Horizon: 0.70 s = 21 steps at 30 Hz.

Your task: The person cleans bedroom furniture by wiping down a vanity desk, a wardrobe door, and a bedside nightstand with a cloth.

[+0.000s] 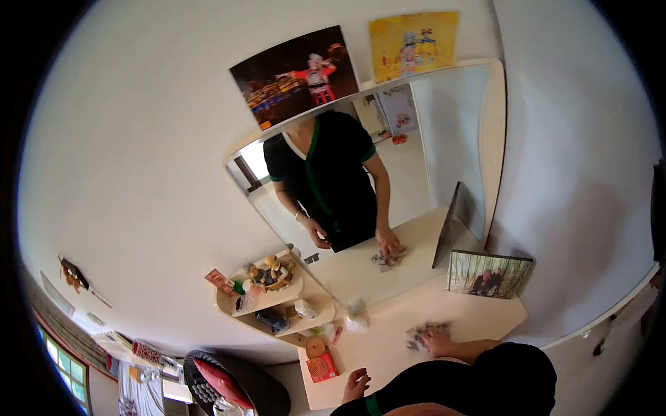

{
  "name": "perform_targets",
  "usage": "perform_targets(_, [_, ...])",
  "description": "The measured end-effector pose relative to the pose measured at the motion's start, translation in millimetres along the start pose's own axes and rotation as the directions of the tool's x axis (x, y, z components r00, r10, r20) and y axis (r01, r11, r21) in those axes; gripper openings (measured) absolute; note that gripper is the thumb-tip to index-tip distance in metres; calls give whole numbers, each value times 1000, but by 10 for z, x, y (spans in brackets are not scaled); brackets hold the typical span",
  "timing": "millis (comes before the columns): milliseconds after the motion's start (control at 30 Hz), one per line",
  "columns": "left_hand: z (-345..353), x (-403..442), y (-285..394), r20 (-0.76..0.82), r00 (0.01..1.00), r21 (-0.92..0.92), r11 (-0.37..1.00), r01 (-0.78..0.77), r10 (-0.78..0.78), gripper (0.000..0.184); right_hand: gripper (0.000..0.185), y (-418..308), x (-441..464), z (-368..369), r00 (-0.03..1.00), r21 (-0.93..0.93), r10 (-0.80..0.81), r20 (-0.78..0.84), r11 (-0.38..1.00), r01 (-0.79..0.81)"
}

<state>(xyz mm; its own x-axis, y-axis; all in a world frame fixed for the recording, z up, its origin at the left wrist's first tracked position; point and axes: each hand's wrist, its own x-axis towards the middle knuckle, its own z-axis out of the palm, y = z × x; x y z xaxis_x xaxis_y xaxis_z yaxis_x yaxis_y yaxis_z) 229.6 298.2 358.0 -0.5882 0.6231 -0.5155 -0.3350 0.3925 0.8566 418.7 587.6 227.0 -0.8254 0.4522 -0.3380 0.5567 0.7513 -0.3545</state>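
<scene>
My right hand (pixel 437 342) presses on a crumpled, patterned grey-and-white cloth (pixel 419 335) on the pale top of the dressing table (pixel 388 360). Its fingers are bent over the cloth. Off the table's near edge, my left hand (pixel 356 383) hangs with loosely bent fingers and nothing in it. The mirror (pixel 416 173) behind the table reflects a person's dark top with green trim, and both hands. A framed photo (pixel 488 274) leans at the table's back right, beyond my right hand.
At the table's left are a red box (pixel 322 366), a round tan item (pixel 316 346) and a white lumpy object (pixel 356 317). Side shelves hold figurines (pixel 269 273) and small bottles. A dark woven chair (pixel 243 378) with a red cushion stands lower left. Two pictures hang above the mirror.
</scene>
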Motion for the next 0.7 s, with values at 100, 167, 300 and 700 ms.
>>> perform_targets(100, [-5,-9,17,68,998,34,999,15,-18,43,75,-443,232,40,986,-150,-159,49,975,165])
perform_targets(167, [-11,-20,12,89,996,54,999,-1,-4,43,65,-686,300,124,960,-145,-276,57,949,281])
perform_targets(300, [-11,-8,128,180,981,119,989,-88,66,40,51,-1196,5,-261,872,-337,-461,165,804,489])
perform_targets(700, [95,172,11,422,907,176,980,-90,8,35,70,-104,-894,-184,979,-196,-55,-195,980,16])
